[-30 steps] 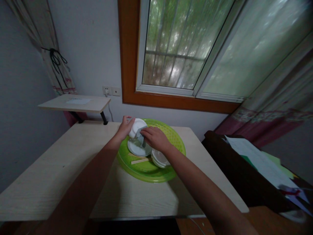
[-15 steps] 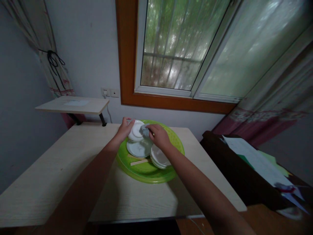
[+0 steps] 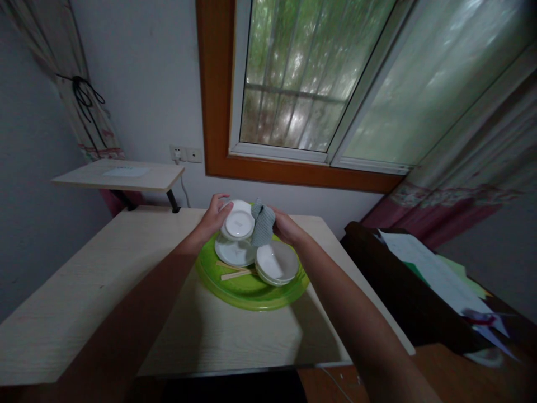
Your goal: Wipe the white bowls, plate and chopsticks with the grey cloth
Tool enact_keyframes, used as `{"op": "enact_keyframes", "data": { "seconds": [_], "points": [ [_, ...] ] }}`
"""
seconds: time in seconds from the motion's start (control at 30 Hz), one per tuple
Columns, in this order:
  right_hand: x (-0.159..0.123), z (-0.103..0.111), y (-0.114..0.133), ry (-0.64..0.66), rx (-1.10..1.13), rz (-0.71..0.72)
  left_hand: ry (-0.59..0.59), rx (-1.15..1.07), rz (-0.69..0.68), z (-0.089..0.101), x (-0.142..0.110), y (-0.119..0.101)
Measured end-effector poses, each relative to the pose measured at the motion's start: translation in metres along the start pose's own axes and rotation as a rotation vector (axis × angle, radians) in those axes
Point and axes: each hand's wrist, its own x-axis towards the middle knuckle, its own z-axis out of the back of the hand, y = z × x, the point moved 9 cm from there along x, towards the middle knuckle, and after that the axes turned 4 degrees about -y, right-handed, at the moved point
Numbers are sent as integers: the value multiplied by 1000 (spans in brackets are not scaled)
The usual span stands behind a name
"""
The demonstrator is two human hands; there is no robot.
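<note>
My left hand point(image 3: 213, 215) grips a small white bowl point(image 3: 238, 220), tilted so its inside faces me, above a round green tray point(image 3: 251, 291). Just to the right of the bowl, my right hand point(image 3: 283, 226) is closed on a grey cloth point(image 3: 263, 224) that touches the bowl's rim. Under the bowl a white plate point(image 3: 233, 253) lies on the tray. A stack of white bowls point(image 3: 277, 263) sits at the tray's right side, and wooden chopsticks point(image 3: 234, 272) lie in front of the plate.
The tray rests on a light wooden table point(image 3: 84, 291) by the wall under a window. A small raised shelf point(image 3: 119, 174) stands at the back left. A dark piece of furniture with papers point(image 3: 436, 274) is at the right.
My right hand has lifted the cloth out of the bowl to its right rim. The stack of bowls, covered by that arm before, now shows. The view has shifted a little.
</note>
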Motion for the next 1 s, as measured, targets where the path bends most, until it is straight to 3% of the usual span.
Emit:
{"op": "enact_keyframes", "data": {
  "seconds": [0.13, 0.43, 0.6, 0.7, 0.83, 0.9, 1.0],
  "points": [
    [-11, -13, 11, 137, 30, -39, 56, 6, -16, -9, -5, -12],
    [-35, 0, 36, 54, 46, 41, 202, -70, -61, -35, -4, -30],
    [-59, 14, 54, 53, -168, 163, 291, -24, -49, -51, -14, -36],
    [-77, 17, 71, 109, -430, 266, 323, -4, 6, -54, -19, -26],
    [-108, 3, 89, 265, -736, 410, 294, 66, 143, -44, -15, 4],
    [-120, -6, 88, 331, -836, 431, 311, 167, 161, -41, -13, 17],
    [-132, -17, 75, 400, -967, 440, 365, 329, 76, -40, -12, 27]
  ]
}}
